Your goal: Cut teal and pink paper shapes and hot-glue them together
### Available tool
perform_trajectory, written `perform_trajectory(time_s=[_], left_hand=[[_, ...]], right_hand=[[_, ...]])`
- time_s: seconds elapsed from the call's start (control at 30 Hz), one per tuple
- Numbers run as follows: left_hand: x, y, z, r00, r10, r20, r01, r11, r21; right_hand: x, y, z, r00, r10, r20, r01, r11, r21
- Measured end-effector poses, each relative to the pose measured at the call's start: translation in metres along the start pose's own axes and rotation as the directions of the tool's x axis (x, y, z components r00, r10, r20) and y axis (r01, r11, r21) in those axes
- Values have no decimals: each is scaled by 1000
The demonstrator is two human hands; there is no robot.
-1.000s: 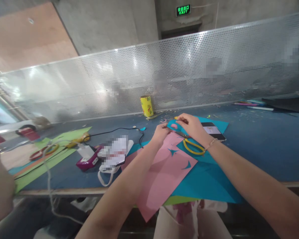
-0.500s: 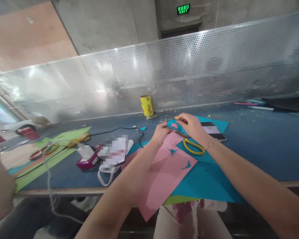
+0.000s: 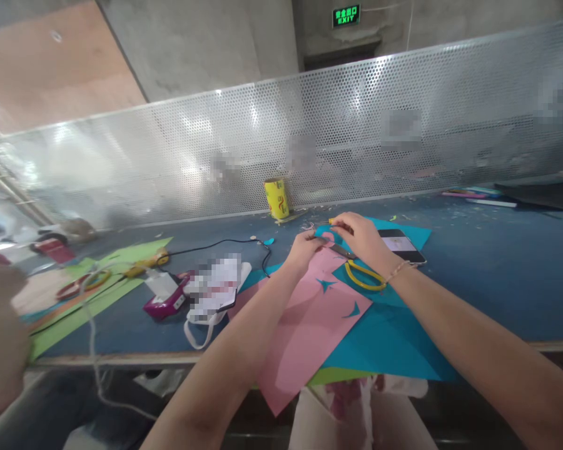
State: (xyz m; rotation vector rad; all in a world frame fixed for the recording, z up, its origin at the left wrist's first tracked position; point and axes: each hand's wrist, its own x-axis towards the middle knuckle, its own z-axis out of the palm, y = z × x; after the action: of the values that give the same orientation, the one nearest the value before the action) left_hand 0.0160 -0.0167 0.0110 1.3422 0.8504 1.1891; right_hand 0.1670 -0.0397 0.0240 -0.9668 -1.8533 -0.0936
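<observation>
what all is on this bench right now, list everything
table: 1, blue, across the view
perforated screen: 1, silver, behind the table
exit sign: 1, green, top wall
roll: 1, yellow, upright by the screen
pink paper: 1, pink, near edge
teal paper: 1, teal, right of the pink paper
scissors: 1, yellow handles, under the right wrist
phone: 1, black, right of the hands
green paper: some sheets, green, far left
box: 1, magenta, left of centre
cable: 1, black, mid table
teal cutout: 1, teal, between both hands
left hand: 1, pinching the cutout
right hand: 1, pinching the cutout
</observation>
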Motion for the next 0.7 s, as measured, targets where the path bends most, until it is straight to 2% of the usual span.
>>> perform_trajectory(time_s=[0.2, 0.53, 0.7], left_hand=[[-1, 1, 1, 1000, 4, -7, -4, 1000, -23], [0, 0, 0, 1000, 18, 9, -18, 1000, -16], [1, -2, -1, 1000, 24, 18, -24, 1000, -9]], right_hand=[[-1, -2, 2, 1000, 29, -4, -29, 1000, 12], [2, -3, 3, 977, 213, 19, -214, 969, 127], [3, -3, 4, 978, 208, 25, -209, 968, 139]])
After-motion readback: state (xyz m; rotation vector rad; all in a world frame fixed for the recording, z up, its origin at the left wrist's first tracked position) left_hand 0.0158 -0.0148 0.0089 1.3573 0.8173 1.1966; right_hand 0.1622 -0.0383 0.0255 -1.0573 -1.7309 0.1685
